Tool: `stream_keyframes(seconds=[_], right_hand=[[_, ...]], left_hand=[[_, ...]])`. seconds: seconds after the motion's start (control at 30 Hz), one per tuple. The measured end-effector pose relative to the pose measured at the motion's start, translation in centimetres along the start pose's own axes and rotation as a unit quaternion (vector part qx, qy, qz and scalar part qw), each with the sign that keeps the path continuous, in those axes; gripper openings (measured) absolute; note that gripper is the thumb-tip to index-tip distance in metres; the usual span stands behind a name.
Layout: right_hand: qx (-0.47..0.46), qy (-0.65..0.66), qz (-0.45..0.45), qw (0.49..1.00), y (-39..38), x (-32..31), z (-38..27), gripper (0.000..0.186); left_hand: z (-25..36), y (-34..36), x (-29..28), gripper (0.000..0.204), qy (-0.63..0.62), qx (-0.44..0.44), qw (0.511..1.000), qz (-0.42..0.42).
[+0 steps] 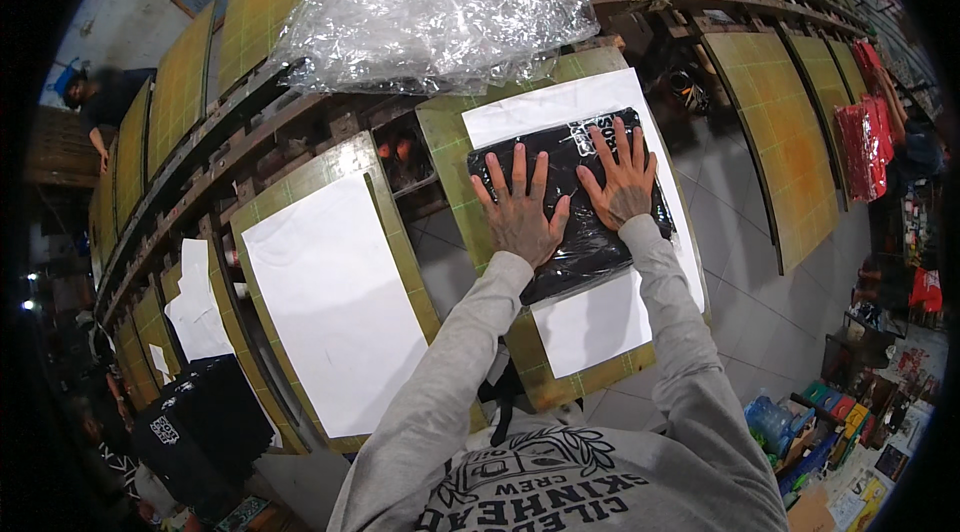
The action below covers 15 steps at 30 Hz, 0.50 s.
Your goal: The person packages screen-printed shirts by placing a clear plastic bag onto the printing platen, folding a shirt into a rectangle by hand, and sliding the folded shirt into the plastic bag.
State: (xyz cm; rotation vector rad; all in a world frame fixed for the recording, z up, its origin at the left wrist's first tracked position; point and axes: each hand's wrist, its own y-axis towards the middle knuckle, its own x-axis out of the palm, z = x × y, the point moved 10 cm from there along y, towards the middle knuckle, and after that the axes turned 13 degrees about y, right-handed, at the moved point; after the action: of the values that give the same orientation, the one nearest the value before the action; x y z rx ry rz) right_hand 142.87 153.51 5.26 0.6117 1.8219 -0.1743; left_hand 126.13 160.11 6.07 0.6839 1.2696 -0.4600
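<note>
A black folded garment in a clear plastic bag [590, 257] lies in front of me, white print showing at its far edge. Flat on its left half rests my left hand [522, 212], fingers spread. My right hand [622, 182] presses on the far right part, also with outstretched fingers, and neither hand grips anything. Underneath is a white paper sheet [595, 332], partly covered by the package. The sheet lies on a yellow-green board [448, 152] with grid lines.
Beyond the board is a heap of clear plastic bags [430, 12]. On the left, another board carries a white sheet [335, 302]; black garments [205, 422] lie past it. Red packages [862, 147] sit at far right. A person [110, 107] is at far left.
</note>
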Motion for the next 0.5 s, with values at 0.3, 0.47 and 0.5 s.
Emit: stream_keyframes(seconds=[0.3,0.47,0.5], right_hand=[[-0.057,-0.037,-0.013,0.998,0.9,2.1,1.1,0.069],[0.032,-0.073,-0.122,0.989,1.7,3.2,4.2,0.067],[0.01,-0.115,-0.105,0.988,1.6,2.7,2.6,0.067]], left_hand=[[-3.6,-1.6,-2.0,0.083,-0.106,-0.024,0.993,-0.047],[-15.4,-13.7,-11.7,0.075,-0.175,-0.068,0.982,0.036],[-19.0,-16.9,-13.8,0.071,-0.151,-0.101,0.98,0.085]])
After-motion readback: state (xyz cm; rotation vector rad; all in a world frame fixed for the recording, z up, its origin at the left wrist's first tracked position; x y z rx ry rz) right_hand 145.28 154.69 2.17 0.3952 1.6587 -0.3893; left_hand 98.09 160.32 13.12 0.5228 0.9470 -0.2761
